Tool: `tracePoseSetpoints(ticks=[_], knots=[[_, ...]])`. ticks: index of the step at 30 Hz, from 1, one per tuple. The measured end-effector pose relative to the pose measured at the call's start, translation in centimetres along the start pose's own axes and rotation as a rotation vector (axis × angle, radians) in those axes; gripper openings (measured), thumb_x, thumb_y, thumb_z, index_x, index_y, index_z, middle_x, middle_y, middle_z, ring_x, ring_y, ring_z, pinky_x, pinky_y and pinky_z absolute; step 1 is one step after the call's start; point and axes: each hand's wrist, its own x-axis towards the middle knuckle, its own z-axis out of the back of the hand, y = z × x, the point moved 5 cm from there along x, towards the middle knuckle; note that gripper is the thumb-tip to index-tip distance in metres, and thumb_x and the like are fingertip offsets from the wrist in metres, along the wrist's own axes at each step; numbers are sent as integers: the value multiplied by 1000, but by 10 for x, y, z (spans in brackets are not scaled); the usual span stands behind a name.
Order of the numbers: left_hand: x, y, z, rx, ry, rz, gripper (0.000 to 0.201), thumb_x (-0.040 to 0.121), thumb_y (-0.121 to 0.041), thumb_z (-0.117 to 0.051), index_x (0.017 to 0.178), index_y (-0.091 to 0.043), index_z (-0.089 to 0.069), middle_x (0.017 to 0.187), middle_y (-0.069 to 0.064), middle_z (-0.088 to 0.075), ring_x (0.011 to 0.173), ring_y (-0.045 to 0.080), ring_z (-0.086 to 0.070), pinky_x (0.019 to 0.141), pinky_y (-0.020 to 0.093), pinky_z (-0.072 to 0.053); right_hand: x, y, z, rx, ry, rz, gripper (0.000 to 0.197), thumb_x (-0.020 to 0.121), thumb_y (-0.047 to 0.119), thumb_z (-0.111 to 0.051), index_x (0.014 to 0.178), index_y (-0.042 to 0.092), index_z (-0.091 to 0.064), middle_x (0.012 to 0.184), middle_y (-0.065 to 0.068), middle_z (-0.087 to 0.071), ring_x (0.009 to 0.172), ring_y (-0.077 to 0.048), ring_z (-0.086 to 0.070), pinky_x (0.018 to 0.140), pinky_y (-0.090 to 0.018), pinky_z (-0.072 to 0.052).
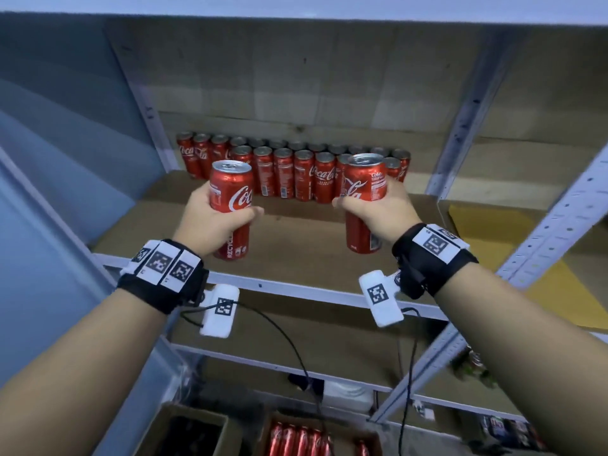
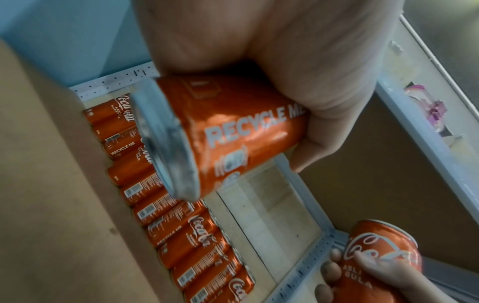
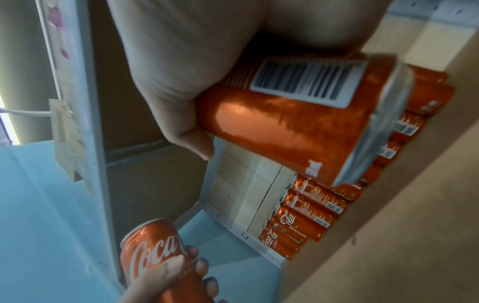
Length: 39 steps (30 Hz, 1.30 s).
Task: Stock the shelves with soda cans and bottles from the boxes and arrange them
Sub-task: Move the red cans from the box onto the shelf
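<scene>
At shelf (image 1: 296, 232) front, the left hand (image 1: 210, 222) gripped one upright can (image 1: 230, 195), fingers curled round it; the right hand (image 1: 385, 209) likewise held a second can (image 1: 363, 192). Stocked rows (image 1: 296, 172) stood at 12 o'clock, so both cans probably go just ahead of them, filling forward.

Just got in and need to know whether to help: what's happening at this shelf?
A person is stocking red cola cans. The left hand grips one can and the right hand grips another can, both upright, in the air in front of the shelf. Two rows of cans already stand at the back. Below, an open box holds more.
</scene>
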Motion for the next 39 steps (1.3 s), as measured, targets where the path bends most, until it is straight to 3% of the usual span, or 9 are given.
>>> tracePoseSetpoints(ticks=[6, 11, 15, 20, 23, 26, 31, 35, 39], knots=[[90, 37, 56, -27, -60, 39, 56, 74, -26, -78, 124, -23, -53, 105, -6, -67, 100, 14, -65, 102, 49, -50, 56, 9, -90, 61, -101, -36, 13, 83, 15, -76, 87, 21, -65, 80, 5, -70, 75, -9, -66, 75, -27, -50], [148, 79, 78, 28, 161, -13, 65, 81, -27, -67, 139, -22, -39, 125, -3, -61, 118, 14, -58, 109, 44, -41, 90, -2, -163, 11, -97, -99, 14, 83, 27, -76, 86, 15, -70, 83, 3, -74, 81, -11, -70, 79, -30, -54], [179, 124, 86, 162, 141, -16, 55, 91, -23, -72, 136, -12, -43, 124, -2, -60, 114, 15, -57, 100, 32, -40, 107, -23, -211, -87, -79, -111, 19, 87, 37, -80, 94, 24, -67, 96, 3, -73, 92, -14, -69, 88, -33, -54], [210, 181, 91, 210, 78, 103, 59, 79, -44, -79, 126, -13, -61, 112, 2, -71, 103, 20, -68, 96, 37, -51, 124, -49, -254, -132, -76, -212, 28, 85, 35, -83, 92, 26, -58, 99, 3, -67, 102, -21, -66, 88, -31, -47], [221, 196, 92, 205, 27, 131, 58, 80, -42, -81, 124, -9, -65, 108, 3, -73, 96, 18, -68, 88, 30, -50, 137, -57, -273, -152, -66, -197, 58, 83, 33, -85, 129, 19, -55, 121, 0, -66, 111, -19, -61, 91, -29, -45], [226, 207, 91, 214, -5, 131, 52, 81, -38, -82, 118, -4, -68, 101, 6, -73, 91, 19, -69, 81, 25, -48, 148, -68, -289, -138, -66, -218, 74, 81, 31, -86, 143, 19, -48, 128, 1, -63, 118, -19, -60, 97, -30, -45], [223, 222, 93, 147, -79, 174, 38, 80, -25, -85, 107, -4, -67, 95, 3, -68, 91, 23, -69, 81, 28, -48, 155, -91, -299, -197, -76, -293, 76, 74, 44, -89, 138, 20, -54, 127, -3, -68, 117, -25, -64, 104, -45, -51], [217, 220, 95, 132, -107, 173, 37, 78, -17, -86, 94, -21, -53, 98, 2, -64, 88, 17, -62, 82, 27, -45, 147, -114, -291, -293, -78, -416, 59, 75, 40, -90, 122, 12, -68, 112, -3, -74, 103, -22, -69, 90, -32, -53], [228, 235, 94, 270, -6, 202, 53, 57, -30, -84, 101, -7, -66, 98, 5, -69, 88, 24, -68, 77, 27, -47, 148, -127, -293, -250, -140, -474, 51, 69, 37, -94, 110, 16, -72, 102, 5, -74, 93, -14, -69, 84, -27, -50]])
